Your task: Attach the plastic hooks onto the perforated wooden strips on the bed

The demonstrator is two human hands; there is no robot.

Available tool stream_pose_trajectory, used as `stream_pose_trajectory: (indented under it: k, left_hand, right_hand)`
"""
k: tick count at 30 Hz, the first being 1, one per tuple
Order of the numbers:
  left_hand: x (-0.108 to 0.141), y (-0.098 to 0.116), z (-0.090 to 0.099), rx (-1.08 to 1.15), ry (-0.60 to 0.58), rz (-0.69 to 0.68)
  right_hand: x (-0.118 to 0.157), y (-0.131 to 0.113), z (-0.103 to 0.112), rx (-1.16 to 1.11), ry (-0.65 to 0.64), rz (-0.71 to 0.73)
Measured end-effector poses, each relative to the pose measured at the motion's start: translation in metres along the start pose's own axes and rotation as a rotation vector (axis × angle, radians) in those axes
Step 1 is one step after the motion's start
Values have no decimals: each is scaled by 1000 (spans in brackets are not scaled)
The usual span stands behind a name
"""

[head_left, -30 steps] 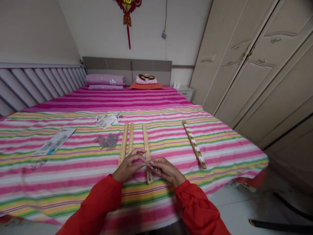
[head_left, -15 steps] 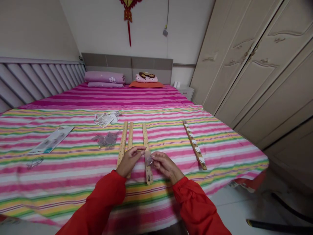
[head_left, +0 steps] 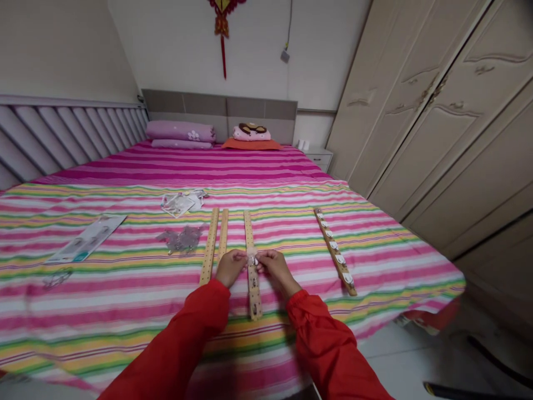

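Note:
My left hand [head_left: 231, 268] and my right hand [head_left: 275, 268] meet over a light wooden strip with rows of holes [head_left: 249, 236]. Between their closed fingertips is a small clear plastic bag [head_left: 252, 258], with a shiny metal piece seemingly inside. Nearer me, small metal pieces [head_left: 254, 282] sit on the same strip. Just left of it lie two more holed wooden strips [head_left: 211, 236], one partly behind my left hand. A pile of small clear bags [head_left: 183, 239] rests further left.
On the right lies a wooden strip with several white round pieces [head_left: 333, 244]. To the left are a long flat package [head_left: 87, 239], a small wire-like bundle [head_left: 58, 277] and some opened packaging [head_left: 179, 203]. All rest on a striped bed cover [head_left: 125, 322].
My left hand has moved right and its fingers have closed on the small bag beside my right fingers. A metal piece lower on the strip now shows. The view has shifted slightly.

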State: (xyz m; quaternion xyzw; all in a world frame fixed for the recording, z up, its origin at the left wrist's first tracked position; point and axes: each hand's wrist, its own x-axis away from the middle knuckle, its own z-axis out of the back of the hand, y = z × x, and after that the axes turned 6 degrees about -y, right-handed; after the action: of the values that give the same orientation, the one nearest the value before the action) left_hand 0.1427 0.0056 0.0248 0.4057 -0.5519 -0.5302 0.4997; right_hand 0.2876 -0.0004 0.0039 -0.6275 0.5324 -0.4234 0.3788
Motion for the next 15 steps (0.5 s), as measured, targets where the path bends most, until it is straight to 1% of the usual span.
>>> stream_pose_trajectory:
  k: [7, 11, 15]
  left_hand:
    - [-14, -20, -2, -148, 74, 22]
    - [-16, -23, -3, -197, 109, 23]
    - [-14, -21, -6, -242, 123, 22]
  right_hand:
    - [-5, 11, 4, 66, 31, 12]
    - [-6, 13, 4, 78, 41, 18]
    - [-8, 14, 4, 83, 52, 16]
